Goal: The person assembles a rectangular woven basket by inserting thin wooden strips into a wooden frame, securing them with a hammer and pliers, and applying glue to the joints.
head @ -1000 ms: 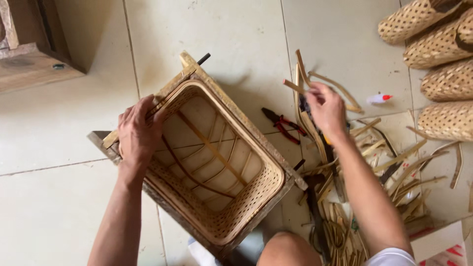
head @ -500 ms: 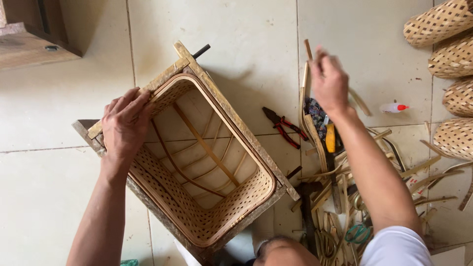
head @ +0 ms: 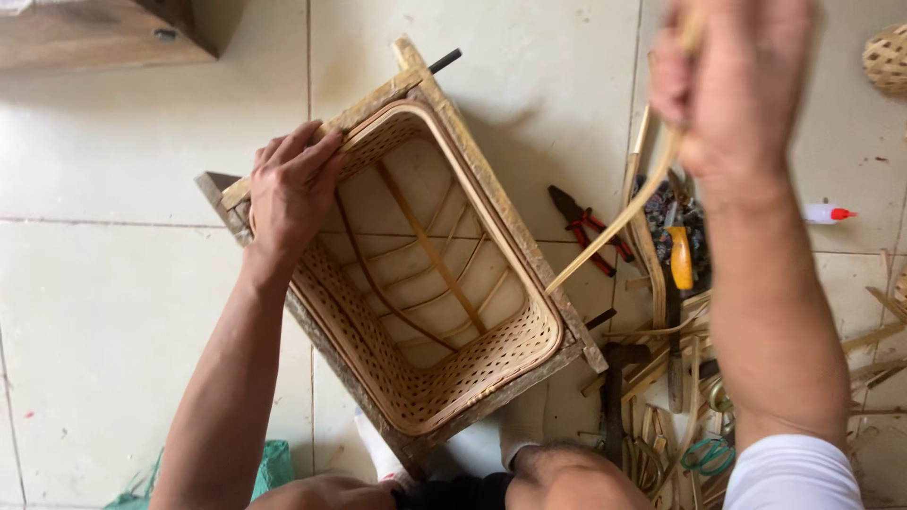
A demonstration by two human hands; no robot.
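On the tiled floor (head: 123, 312), centre frame: rectangular woven bamboo basket (head: 425, 283), open side up, sitting inside a rough wooden frame (head: 510, 217) that wraps its rim. Black rod (head: 444, 60) sticks out of the frame's far corner.

Left hand (head: 291, 189): laid over the basket's far-left rim corner, fingers curled over the edge and pressing on rim and frame. Gripping that rim, not lifted off.

Right hand (head: 732, 90): raised high, close to the camera and blurred, closed around the upper end of a long thin bamboo strip (head: 614, 231). Strip runs diagonally down-left from the fist; its lower end sits just beside the frame's right edge. Cannot tell whether it touches.

Right of the basket, on the floor:
- red-handled pliers (head: 590, 227), just beside the frame
- yellow-handled tool (head: 680, 257) lying among loose bamboo strips and offcuts (head: 661, 378)
- small white bottle with a red cap (head: 827, 213), apart from the pile
- finished woven basket (head: 888, 57), partly cut off at the top-right edge

Top left: corner of a wooden piece of furniture (head: 94, 33). Bottom left: scrap of green netting (head: 274, 467) beside the left arm. Person's knees at the bottom edge, tight against the basket's near end
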